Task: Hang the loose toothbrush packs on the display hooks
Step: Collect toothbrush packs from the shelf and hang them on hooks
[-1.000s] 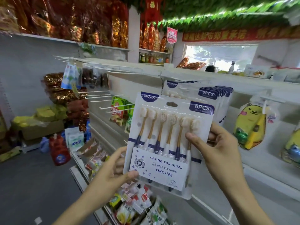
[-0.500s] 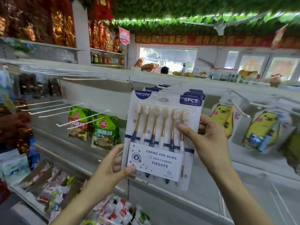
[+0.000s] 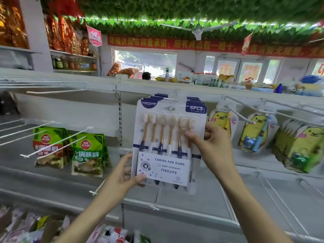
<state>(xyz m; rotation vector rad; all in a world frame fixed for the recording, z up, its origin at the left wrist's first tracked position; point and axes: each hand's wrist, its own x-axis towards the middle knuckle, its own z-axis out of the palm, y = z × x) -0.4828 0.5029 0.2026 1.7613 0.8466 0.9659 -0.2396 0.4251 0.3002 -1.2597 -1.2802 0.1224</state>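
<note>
Since a second ago our view has swung right and upward, and the toothbrush pack (image 3: 168,142) we hold has risen against the white display shelving (image 3: 70,109), its hang hole now level with the hung packs.

Going from largest down: one shelving run fills the frame. At 3 o'clock hang three groups of yellow bear pouches (image 3: 254,132) on wire hooks. At 9 o'clock hang two stacks of green sauce packets (image 3: 87,153), with about six bare white hooks (image 3: 52,142) jutting out over them.

At centre we see one front pack holding six brushes, and behind it at 12 o'clock a row of hung packs (image 3: 196,100); only their blue corners show, perhaps five, the front pack hiding the rest.

Our left hand (image 3: 122,174) pinches the pack's lower left corner at 7 o'clock, thumb on the card. Our right hand (image 3: 213,146) grips the right edge at 3 o'clock, thumb laid over the last brush.
</note>
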